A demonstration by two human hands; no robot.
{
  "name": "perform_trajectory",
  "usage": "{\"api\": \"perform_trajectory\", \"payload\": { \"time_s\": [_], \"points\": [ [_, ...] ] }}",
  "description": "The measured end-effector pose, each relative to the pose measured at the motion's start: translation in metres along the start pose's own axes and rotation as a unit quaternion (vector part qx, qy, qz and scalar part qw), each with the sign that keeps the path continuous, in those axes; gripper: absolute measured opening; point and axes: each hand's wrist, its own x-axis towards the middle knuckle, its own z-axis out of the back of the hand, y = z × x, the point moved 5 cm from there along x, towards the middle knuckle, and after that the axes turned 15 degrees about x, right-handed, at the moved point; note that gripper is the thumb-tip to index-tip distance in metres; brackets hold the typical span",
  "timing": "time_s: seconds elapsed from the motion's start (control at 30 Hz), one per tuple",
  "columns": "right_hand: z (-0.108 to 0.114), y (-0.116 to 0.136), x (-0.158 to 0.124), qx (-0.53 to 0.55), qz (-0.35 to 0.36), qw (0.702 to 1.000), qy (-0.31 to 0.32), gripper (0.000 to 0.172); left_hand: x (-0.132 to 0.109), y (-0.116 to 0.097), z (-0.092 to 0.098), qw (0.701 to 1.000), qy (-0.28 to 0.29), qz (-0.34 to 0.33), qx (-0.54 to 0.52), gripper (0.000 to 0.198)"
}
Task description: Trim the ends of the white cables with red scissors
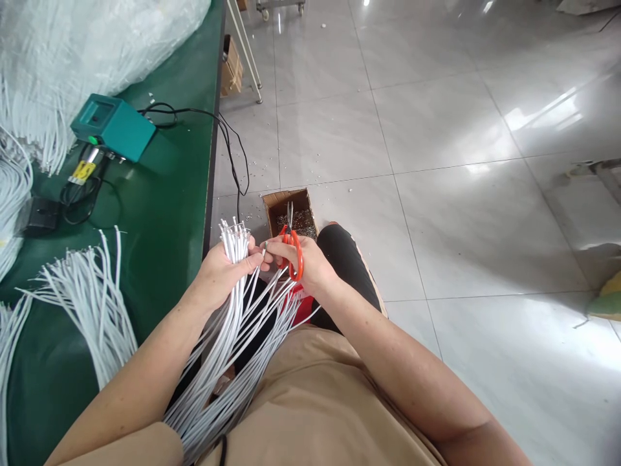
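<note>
My left hand (220,268) is wrapped round a bundle of white cables (233,310), whose cut ends stick up above the fingers. Loose cables run down from it over my lap. Red-handled scissors (297,259) hang in my right hand (305,262), blades pointing away from me. The thumb and forefinger of that hand pinch close to one cable's end, beside my left fingertips. Below the scissor tips sits an open cardboard box (286,197) with small scraps inside.
On the green table (165,175) at the left are a teal device (116,126) with black cords, more cable bundles (97,310) and a clear plastic bag (97,39). Small scraps dot the tiled floor (339,142). Another cardboard box (231,68) stands beyond the table edge.
</note>
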Motion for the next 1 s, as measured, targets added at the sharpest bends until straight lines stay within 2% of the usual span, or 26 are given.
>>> {"api": "perform_trajectory", "payload": {
  "time_s": [0.1,0.2,0.27,0.33,0.47,0.6,0.73,0.87,1.0],
  "points": [
    [0.001,0.008,-0.004,-0.045,0.027,0.998,-0.047,0.034,0.002,0.003,0.005,0.999,-0.031,-0.006,0.038,0.034],
    [-0.004,0.009,-0.008,-0.076,0.037,0.996,-0.043,0.028,0.005,0.007,0.010,0.993,-0.060,-0.016,0.104,0.033],
    [-0.006,0.006,-0.007,-0.080,0.046,0.995,-0.033,0.024,0.006,0.009,0.011,0.992,-0.065,-0.015,0.110,0.032],
    [-0.005,0.003,-0.007,-0.064,0.047,0.996,-0.037,0.023,0.006,0.009,0.010,0.995,-0.060,-0.011,0.084,0.032],
    [0.004,-0.001,-0.005,-0.029,0.043,0.995,-0.087,0.031,0.002,0.001,0.007,0.999,-0.022,-0.008,0.036,0.030],
    [0.011,0.004,-0.005,-0.079,0.092,0.985,-0.125,0.017,0.001,-0.001,0.009,0.998,0.019,0.011,0.065,0.034],
    [0.004,0.014,-0.008,-0.132,0.172,0.972,-0.094,0.020,0.003,0.003,0.014,0.996,-0.011,0.022,0.090,0.043],
    [-0.004,0.011,-0.007,-0.158,0.152,0.975,-0.044,0.023,0.002,0.004,0.013,0.994,-0.036,0.025,0.097,0.052],
    [-0.005,0.008,-0.004,-0.151,0.132,0.978,-0.049,0.021,0.002,0.002,0.011,0.995,-0.036,0.019,0.096,0.052]
  ]
}}
